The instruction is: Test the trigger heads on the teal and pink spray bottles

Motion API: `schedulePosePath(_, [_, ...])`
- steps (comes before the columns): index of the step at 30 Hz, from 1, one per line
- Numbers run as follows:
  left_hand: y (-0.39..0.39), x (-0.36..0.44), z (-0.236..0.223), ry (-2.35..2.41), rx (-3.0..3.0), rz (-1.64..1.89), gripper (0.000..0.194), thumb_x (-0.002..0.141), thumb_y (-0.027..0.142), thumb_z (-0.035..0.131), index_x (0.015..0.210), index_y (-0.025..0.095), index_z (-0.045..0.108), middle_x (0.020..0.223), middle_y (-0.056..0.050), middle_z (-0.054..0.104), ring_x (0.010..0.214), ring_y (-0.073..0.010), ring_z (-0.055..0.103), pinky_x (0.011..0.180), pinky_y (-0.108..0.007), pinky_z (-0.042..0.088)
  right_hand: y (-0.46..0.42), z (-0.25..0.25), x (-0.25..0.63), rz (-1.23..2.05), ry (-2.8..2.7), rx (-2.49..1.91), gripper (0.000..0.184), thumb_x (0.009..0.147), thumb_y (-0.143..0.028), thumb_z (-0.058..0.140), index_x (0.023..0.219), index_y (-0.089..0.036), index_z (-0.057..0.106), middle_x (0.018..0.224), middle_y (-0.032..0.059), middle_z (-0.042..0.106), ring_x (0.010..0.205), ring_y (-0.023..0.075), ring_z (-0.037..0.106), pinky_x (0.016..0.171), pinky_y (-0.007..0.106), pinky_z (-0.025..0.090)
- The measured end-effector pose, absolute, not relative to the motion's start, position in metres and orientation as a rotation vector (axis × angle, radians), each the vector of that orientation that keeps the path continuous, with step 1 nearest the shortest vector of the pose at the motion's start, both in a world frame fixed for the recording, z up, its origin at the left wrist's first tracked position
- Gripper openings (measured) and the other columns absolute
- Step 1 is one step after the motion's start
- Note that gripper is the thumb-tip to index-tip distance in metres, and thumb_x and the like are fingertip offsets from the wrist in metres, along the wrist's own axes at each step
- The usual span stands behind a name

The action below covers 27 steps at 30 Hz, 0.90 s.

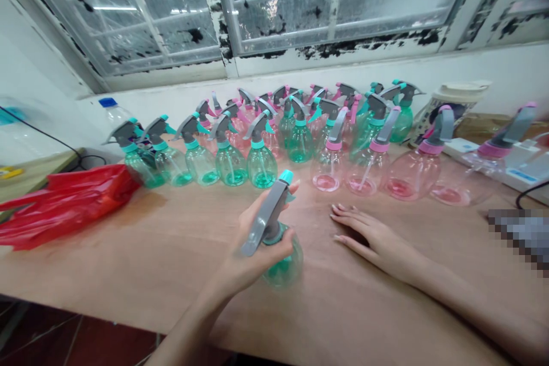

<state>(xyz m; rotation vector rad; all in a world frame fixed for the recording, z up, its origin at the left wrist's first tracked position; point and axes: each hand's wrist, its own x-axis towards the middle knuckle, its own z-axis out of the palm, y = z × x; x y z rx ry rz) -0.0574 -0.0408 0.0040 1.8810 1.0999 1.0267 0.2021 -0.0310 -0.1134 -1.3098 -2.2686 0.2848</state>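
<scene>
My left hand point(251, 260) is wrapped round a green spray bottle point(283, 266) with a grey trigger head and a teal nozzle, held tilted just above the wooden table point(171, 251). Flat on the table to its right lies my right hand point(371, 237), fingers stretched out and pointing left, holding nothing. Behind both hands stand several green spray bottles point(231, 163) on the left and several pink ones point(412, 168) on the right, in rows reaching back to the wall.
A red plastic bag point(64, 203) lies at the table's left end. A clear bottle with a blue cap point(112, 114) stands behind the green row. A patterned cup point(450, 106) and white boxes point(518, 168) sit at the back right. Windows run above.
</scene>
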Motion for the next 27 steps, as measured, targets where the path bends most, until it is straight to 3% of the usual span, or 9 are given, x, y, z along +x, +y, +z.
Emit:
schedulePosePath(3, [-0.0419,-0.0584,0.0054,1.124,1.858,0.978,0.061,0.074,0.014,0.058,0.133,0.031,0.052,0.123,-0.005,0.067,0.067,-0.0150,0.067,0.075,-0.035,0.061,-0.0311,-0.1142,0.2024,0.288,-2.256,-1.301,0.044,0.095,-0.044,0.049,0.134,-0.024,0.056,0.142,0.0085,0.053,0.133,0.0298,0.045,0.111,0.056,0.037])
schedulePosePath(5, [-0.0416,-0.0588,0.0061,1.116,1.855,0.979,0.057,0.074,0.015,0.058,0.129,0.029,0.056,0.122,-0.006,0.067,0.071,-0.0164,0.068,0.069,-0.031,0.060,-0.0311,-0.1150,0.2030,0.287,-2.266,-1.306,0.045,0.095,-0.045,0.049,0.134,-0.023,0.056,0.143,0.0087,0.052,0.134,0.0296,0.045,0.111,0.056,0.037])
schedulePosePath(9, [-0.0381,-0.0594,0.0050,1.040,1.889,1.023,0.039,0.073,0.017,0.057,0.112,0.023,0.061,0.120,-0.007,0.065,0.093,-0.0210,0.067,0.079,-0.032,0.057,-0.0311,-0.1154,0.2041,0.275,-2.294,-1.328,0.046,0.096,-0.045,0.046,0.133,-0.020,0.055,0.144,0.0098,0.050,0.135,0.0285,0.044,0.112,0.055,0.036])
schedulePosePath(16, [-0.0349,-0.0608,0.0015,1.065,1.957,1.029,0.013,0.074,0.019,0.056,0.087,0.022,0.055,0.086,-0.002,0.065,0.075,-0.0171,0.065,0.071,-0.029,0.056,-0.0316,-0.1164,0.2045,0.280,-2.279,-1.316,0.044,0.096,-0.043,0.048,0.134,-0.023,0.055,0.144,0.0089,0.051,0.134,0.0288,0.045,0.111,0.056,0.036])
schedulePosePath(20, [-0.0359,-0.0594,0.0057,1.114,1.943,1.019,0.031,0.073,0.018,0.056,0.103,0.024,0.063,0.093,-0.004,0.070,0.078,-0.0196,0.067,0.076,-0.033,0.057,-0.0313,-0.1169,0.2051,0.291,-2.273,-1.312,0.044,0.095,-0.043,0.049,0.135,-0.023,0.055,0.144,0.0084,0.051,0.134,0.0294,0.044,0.111,0.056,0.036])
schedulePosePath(24, [-0.0358,-0.0617,0.0045,1.109,1.916,0.945,0.049,0.075,0.019,0.058,0.123,0.027,0.060,0.100,-0.004,0.071,0.056,-0.0135,0.060,0.058,-0.029,0.055,-0.0311,-0.1159,0.2051,0.293,-2.271,-1.320,0.045,0.095,-0.044,0.048,0.134,-0.023,0.055,0.143,0.0084,0.051,0.134,0.0297,0.044,0.111,0.056,0.035])
schedulePosePath(27, [-0.0359,-0.0647,-0.0022,1.134,1.923,0.967,0.054,0.077,0.021,0.062,0.130,0.030,0.056,0.104,-0.003,0.071,0.056,-0.0133,0.059,0.057,-0.028,0.055,-0.0315,-0.1153,0.2049,0.302,-2.263,-1.315,0.044,0.095,-0.043,0.049,0.135,-0.025,0.055,0.143,0.0077,0.052,0.134,0.0299,0.045,0.111,0.056,0.036])
